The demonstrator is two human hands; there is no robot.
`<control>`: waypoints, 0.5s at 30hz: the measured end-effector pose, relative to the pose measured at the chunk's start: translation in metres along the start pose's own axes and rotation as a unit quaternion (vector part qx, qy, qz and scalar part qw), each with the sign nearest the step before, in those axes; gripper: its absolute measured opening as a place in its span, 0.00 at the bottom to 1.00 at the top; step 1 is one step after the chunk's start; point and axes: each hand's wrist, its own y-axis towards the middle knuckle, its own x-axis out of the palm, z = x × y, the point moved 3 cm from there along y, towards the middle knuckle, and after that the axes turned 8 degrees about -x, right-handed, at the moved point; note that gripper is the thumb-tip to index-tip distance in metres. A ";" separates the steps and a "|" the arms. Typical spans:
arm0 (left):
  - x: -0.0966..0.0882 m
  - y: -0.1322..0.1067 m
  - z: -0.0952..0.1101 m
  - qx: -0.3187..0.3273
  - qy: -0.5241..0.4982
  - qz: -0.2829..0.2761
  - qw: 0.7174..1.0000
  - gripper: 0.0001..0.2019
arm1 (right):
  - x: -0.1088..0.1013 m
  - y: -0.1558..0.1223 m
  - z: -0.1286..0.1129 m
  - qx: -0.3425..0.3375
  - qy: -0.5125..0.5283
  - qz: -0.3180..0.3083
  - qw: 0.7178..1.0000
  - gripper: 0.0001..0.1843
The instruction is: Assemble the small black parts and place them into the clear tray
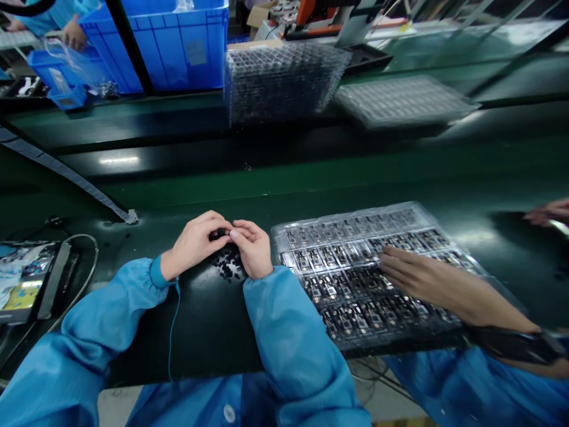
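Apparently unsorted, a loose scatter of small flat black pieces (229,267) lies on the dark green glossy tabletop (204,338), inward from its near edge and just beneath the person's two bare hands. The left hand (193,240) and the right hand (254,246) meet tip to tip above the scatter, thumb and forefinger of each drawn together in a pinch; whatever sits between them is too small to make out. The work looks underway rather than finished: something seems to be getting attention at the fingertips, while plenty of pieces remain loose below, and how many are done cannot be told. A blue elastic wristband (157,271) circles the left wrist, a thin blue cord (178,289) dropping from it toward the near edge. Just beside the right hand, a clear plastic compartment tray (386,340) reaches the tabletop's near edge, its rows holding small metallic parts (331,290); whether these carry black pieces cannot be read. Over the tray's right half reaches a co-worker's hand (413,276), fingers close together, their grip unclear. Beyond the tabletop's far edge stand a tall stack of clear trays (284,86) and a large blue plastic bin (178,53).
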 end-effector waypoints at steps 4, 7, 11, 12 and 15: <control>-0.008 0.016 -0.015 -0.025 0.023 -0.048 0.998 0.16 | -0.007 0.002 0.001 -0.047 -0.065 0.048 0.996 0.17; -0.020 0.042 -0.037 -0.086 0.061 -0.081 0.991 0.16 | -0.014 0.003 -0.001 -0.109 -0.144 0.082 0.980 0.13; -0.028 0.087 -0.070 -0.142 0.140 -0.101 0.975 0.14 | -0.021 0.005 -0.002 -0.163 -0.211 0.095 0.959 0.10; -0.028 0.099 -0.077 -0.149 0.155 -0.094 0.972 0.14 | -0.022 0.005 -0.002 -0.172 -0.222 0.098 0.955 0.10; -0.020 0.129 -0.096 -0.167 0.193 -0.088 0.963 0.13 | -0.024 0.005 -0.003 -0.206 -0.253 0.125 0.937 0.09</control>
